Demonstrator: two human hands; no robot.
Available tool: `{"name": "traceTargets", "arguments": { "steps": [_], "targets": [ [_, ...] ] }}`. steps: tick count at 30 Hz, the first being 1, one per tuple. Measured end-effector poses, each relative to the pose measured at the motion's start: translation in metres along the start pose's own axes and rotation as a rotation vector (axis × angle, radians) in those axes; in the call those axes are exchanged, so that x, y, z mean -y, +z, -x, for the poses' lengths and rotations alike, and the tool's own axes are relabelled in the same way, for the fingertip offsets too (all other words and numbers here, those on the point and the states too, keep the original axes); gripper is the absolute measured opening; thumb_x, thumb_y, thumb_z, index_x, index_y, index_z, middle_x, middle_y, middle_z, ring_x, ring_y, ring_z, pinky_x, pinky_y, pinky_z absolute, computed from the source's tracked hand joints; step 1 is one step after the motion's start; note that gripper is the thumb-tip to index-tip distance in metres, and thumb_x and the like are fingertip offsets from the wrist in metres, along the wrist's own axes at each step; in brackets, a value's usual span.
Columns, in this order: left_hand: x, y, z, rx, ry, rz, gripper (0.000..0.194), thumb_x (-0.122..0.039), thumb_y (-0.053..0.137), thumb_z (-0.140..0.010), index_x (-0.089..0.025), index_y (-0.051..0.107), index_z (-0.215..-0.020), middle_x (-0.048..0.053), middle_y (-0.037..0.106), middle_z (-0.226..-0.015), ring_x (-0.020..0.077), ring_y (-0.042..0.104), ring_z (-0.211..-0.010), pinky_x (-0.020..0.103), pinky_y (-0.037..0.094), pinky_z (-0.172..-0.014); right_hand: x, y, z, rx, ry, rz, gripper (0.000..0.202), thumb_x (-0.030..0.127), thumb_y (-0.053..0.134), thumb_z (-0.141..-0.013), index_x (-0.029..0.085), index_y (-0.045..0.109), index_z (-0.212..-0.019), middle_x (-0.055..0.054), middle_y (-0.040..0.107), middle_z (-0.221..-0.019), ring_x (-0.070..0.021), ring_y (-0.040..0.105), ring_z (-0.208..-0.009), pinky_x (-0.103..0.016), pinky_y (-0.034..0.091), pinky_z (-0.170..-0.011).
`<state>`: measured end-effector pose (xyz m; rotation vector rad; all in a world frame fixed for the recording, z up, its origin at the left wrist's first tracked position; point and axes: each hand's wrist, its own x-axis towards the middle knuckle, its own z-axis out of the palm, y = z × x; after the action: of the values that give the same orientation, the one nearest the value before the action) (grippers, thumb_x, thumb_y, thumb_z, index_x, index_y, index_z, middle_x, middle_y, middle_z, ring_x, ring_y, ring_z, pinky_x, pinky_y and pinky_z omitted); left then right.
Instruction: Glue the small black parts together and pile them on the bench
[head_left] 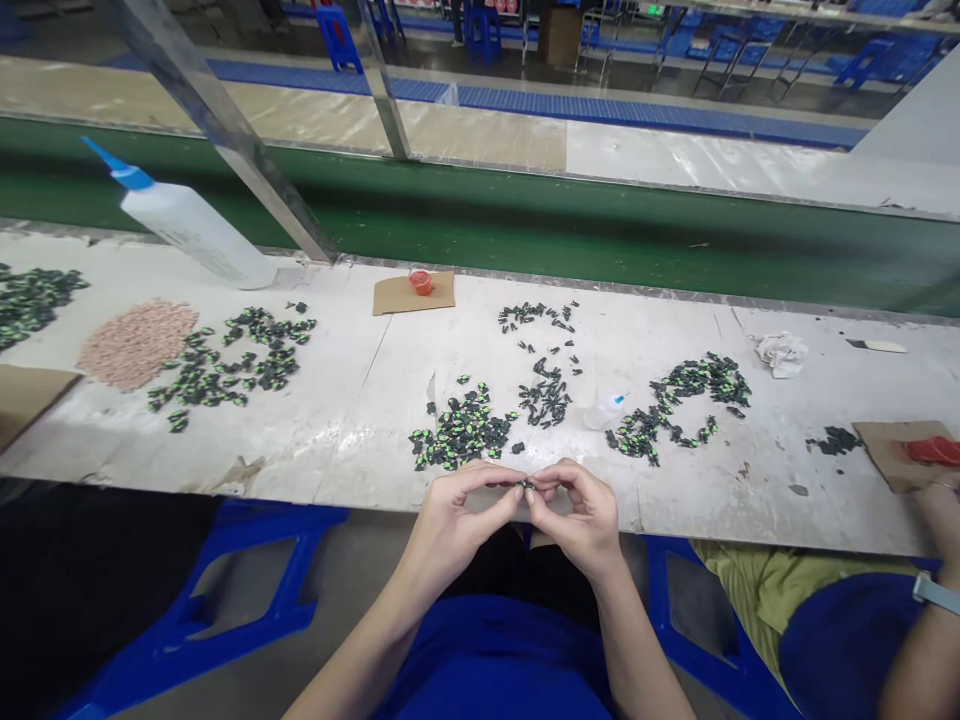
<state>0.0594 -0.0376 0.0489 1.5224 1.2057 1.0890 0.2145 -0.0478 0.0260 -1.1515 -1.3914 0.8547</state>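
Piece [528, 485], black and green, pinched by the fingers [496, 512] of left hand [451, 508] and right hand [584, 510]; fine handwork seems underway; next move calls for steadiness.

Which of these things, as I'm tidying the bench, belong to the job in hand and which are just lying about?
Likely the job:
- small piece held between left hand and right hand
- black-and-green pile just beyond
- black parts beside that pile

Seemingly just lying about:
- crumpled white paper
- white strip with dark end
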Motion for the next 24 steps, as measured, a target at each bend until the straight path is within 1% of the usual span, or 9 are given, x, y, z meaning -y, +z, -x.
{"name": "traceTargets", "arguments": {
  "steps": [2,5,10,14,17,19,22,24],
  "targets": [
    [-0.001,0.0,0.001,0.0,0.014,-0.023,0.01,-0.019,0.067,-0.077,-0.02,0.076,-0.08,0.004,0.076,-0.079,0.0182,0.07,-0.076,0.028,0.058,-0.071,0.001,0.001,0.001,-0.003,-0.014,0.002,0.009,0.015,0.066,-0.072,0.022,0.065,-0.079,0.0,0.068,-0.066,-0.0112,0.061,-0.054,-0.022,0.054,-0.052],
    [0.0,0.0,0.002,-0.008,0.042,-0.046,0.01,-0.018,0.067,-0.077,-0.02,0.076,-0.081,0.005,0.076,-0.08,0.0184,0.07,-0.076,0.029,0.058,-0.071,0.001,0.002,0.001,-0.006,0.011,-0.011,0.008,0.016,0.065,-0.071,0.022,0.063,-0.077,0.0,0.066,-0.065,-0.0108,0.059,-0.053,-0.022,0.052,-0.051],
    [0.006,0.004,0.002,-0.017,0.083,-0.073,0.011,-0.019,0.065,-0.081,-0.02,0.075,-0.085,0.005,0.075,-0.082,0.0191,0.069,-0.079,0.03,0.058,-0.072,-0.003,0.003,0.0,-0.025,0.162,-0.091,0.011,0.018,0.067,-0.071,0.02,0.067,-0.082,-0.001,0.066,-0.068,-0.011,0.061,-0.057,-0.021,0.053,-0.054],
    [0.011,0.004,0.0,0.01,0.213,-0.144,0.016,-0.016,0.061,-0.086,-0.021,0.073,-0.095,0.006,0.075,-0.089,0.0183,0.068,-0.083,0.03,0.057,-0.074,-0.005,0.001,-0.003,-0.012,0.2,-0.156,0.011,0.02,0.068,-0.072,0.02,0.072,-0.082,-0.002,0.068,-0.074,-0.0121,0.064,-0.064,-0.023,0.056,-0.061],
    [0.012,0.004,-0.001,-0.015,0.275,-0.222,0.019,-0.013,0.057,-0.088,-0.019,0.07,-0.101,0.005,0.074,-0.086,0.0171,0.067,-0.079,0.029,0.056,-0.072,-0.006,0.0,-0.003,-0.001,0.215,-0.19,0.012,0.02,0.071,-0.072,0.02,0.074,-0.084,-0.003,0.069,-0.077,-0.0125,0.064,-0.065,-0.024,0.058,-0.063],
    [0.011,0.003,-0.001,-0.04,0.295,-0.266,0.018,-0.012,0.057,-0.088,-0.019,0.069,-0.099,0.005,0.073,-0.084,0.0166,0.067,-0.077,0.028,0.056,-0.069,-0.005,-0.001,-0.002,0.0,0.234,-0.202,0.014,0.022,0.072,-0.071,0.02,0.074,-0.085,-0.003,0.07,-0.078,-0.013,0.065,-0.065,-0.025,0.059,-0.063],
    [0.007,0.002,-0.002,-0.027,0.377,-0.302,0.016,-0.012,0.055,-0.089,-0.02,0.069,-0.093,0.004,0.074,-0.082,0.0165,0.066,-0.075,0.028,0.056,-0.068,-0.003,-0.001,-0.001,-0.005,0.259,-0.212,0.018,0.023,0.072,-0.071,0.019,0.074,-0.088,-0.005,0.073,-0.081,-0.0147,0.068,-0.067,-0.028,0.061,-0.066],
    [0.005,0.0,-0.002,-0.014,0.431,-0.308,0.018,-0.011,0.054,-0.09,-0.02,0.069,-0.093,0.004,0.074,-0.08,0.0162,0.065,-0.074,0.028,0.055,-0.067,-0.002,-0.002,0.0,-0.008,0.269,-0.213,0.019,0.023,0.072,-0.071,0.019,0.073,-0.089,-0.005,0.074,-0.08,-0.0157,0.069,-0.068,-0.029,0.061,-0.068]
  ]
}}
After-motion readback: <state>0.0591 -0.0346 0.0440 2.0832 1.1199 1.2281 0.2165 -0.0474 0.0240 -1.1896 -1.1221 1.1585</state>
